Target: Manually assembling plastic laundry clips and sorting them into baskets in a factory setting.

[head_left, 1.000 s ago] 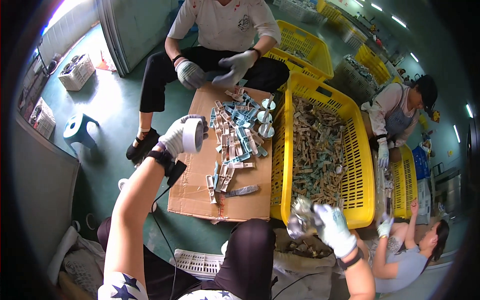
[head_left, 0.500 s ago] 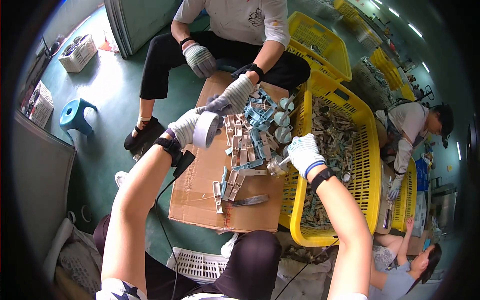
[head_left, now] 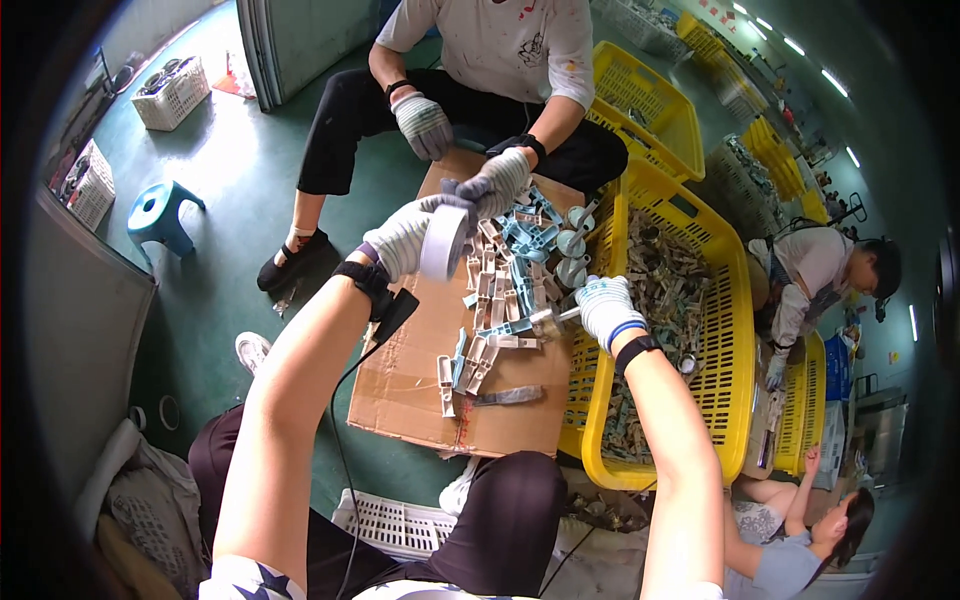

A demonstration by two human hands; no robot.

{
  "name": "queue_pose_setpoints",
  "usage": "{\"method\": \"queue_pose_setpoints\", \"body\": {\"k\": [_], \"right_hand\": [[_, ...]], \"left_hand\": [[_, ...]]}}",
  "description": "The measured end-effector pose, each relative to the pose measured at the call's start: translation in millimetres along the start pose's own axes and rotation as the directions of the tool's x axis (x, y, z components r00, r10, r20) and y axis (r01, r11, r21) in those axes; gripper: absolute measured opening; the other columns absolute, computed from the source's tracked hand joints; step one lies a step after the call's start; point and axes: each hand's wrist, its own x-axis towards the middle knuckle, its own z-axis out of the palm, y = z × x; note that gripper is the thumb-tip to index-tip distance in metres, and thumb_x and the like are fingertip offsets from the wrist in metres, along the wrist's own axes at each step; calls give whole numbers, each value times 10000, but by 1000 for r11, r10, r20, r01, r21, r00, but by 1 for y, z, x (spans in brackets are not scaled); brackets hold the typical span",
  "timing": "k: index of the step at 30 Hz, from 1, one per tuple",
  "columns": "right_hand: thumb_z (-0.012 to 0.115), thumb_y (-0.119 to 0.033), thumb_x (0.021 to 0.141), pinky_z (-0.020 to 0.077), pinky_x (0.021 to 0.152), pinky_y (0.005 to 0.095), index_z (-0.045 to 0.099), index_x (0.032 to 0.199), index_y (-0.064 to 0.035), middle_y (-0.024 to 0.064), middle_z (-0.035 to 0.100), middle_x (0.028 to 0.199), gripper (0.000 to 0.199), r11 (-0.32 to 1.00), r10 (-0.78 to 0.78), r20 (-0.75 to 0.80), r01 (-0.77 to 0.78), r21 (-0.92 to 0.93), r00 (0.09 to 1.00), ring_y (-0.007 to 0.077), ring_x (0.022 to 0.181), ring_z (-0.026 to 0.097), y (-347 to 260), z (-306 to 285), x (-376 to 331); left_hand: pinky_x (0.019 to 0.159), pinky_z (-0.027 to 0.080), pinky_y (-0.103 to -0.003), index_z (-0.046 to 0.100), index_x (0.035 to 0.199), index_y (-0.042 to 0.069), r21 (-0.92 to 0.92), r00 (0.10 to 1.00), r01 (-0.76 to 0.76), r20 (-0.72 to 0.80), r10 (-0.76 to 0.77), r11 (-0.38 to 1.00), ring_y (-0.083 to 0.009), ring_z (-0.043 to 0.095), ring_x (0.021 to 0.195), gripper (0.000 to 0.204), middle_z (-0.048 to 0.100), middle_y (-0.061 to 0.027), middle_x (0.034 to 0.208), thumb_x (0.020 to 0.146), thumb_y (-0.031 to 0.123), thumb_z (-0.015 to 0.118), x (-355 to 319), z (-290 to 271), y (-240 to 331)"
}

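Observation:
My left hand (head_left: 402, 238), in a striped knit glove, is closed round a white tape roll (head_left: 440, 246) above the cardboard. A co-worker's gloved hand (head_left: 496, 184) meets my fingertips just beyond the roll; whether it also grips the roll I cannot tell. My right hand (head_left: 608, 308), gloved too, is closed on the pale stem of a round, metallic-looking piece (head_left: 547, 325) at the cardboard's right edge. Beige and blue plastic clip-like parts (head_left: 492, 285) lie heaped between my hands. Several round white pieces with stems (head_left: 572, 243) sit beyond my right hand.
Beneath the parts is a cardboard sheet (head_left: 400, 385), with a flat grey strip (head_left: 510, 396) near its front. A yellow crate (head_left: 735, 400) full of small parts stands right, close under my right forearm. A co-worker sits opposite; a blue stool (head_left: 163, 215) is far left.
My left hand and the tape roll have shifted right, nearer the heap, with the co-worker's hand still against mine. My right hand keeps its grip on the stemmed piece. The whole view has shifted slightly.

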Motion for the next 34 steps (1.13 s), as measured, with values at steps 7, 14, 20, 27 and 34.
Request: {"method": "queue_pose_setpoints", "body": {"k": [7, 14, 20, 27, 34], "right_hand": [[671, -183, 731, 384, 973, 434, 676, 1064, -209, 49, 595, 1111, 334, 915, 111, -356, 44, 400, 928, 250, 1099, 541, 19, -35, -63], [679, -232, 792, 507, 792, 419, 656, 1000, -50, 188, 669, 921, 277, 689, -135, -13, 104, 717, 991, 363, 891, 636, 13, -36, -148], [676, -351, 826, 501, 784, 408, 660, 951, -17, 207, 670, 921, 357, 644, -125, 125, -15, 765, 984, 375, 872, 633, -1, 19, -149], [630, -331, 823, 516, 777, 433, 685, 944, -47, 201, 676, 923, 313, 709, 95, 108, -144, 690, 990, 367, 877, 651, -25, 15, -110], [633, -301, 768, 529, 814, 396, 709, 959, -27, 213, 682, 951, 343, 803, 226, 148, -270, 531, 963, 344, 887, 674, -35, -25, -81]], "left_hand": [[760, 585, -418, 602, 1083, 79, -45, 980, -143, 136, 148, 989, -259, 679, 862, 210, 662, -102, 998, 889, 150, 638, -57, 40, 65], [844, 560, -396, 577, 1133, 27, 157, 998, 42, -42, -35, 987, -270, 666, 964, 350, 651, -138, 1058, 819, 132, 693, -232, 13, 3], [820, 514, -330, 641, 1004, 10, 215, 988, 11, -154, 23, 977, -218, 646, 882, 308, 673, -105, 930, 750, 135, 764, -361, 34, -106], [592, 488, -248, 670, 983, 50, 44, 834, 322, -486, -262, 946, -85, 582, 659, 157, 655, -5, 824, 852, 133, 697, -365, -14, -222], [674, 531, -280, 671, 1004, 38, -10, 830, 341, -466, -306, 940, -139, 643, 750, 211, 684, -51, 884, 830, 143, 727, -347, -37, -237]]}}
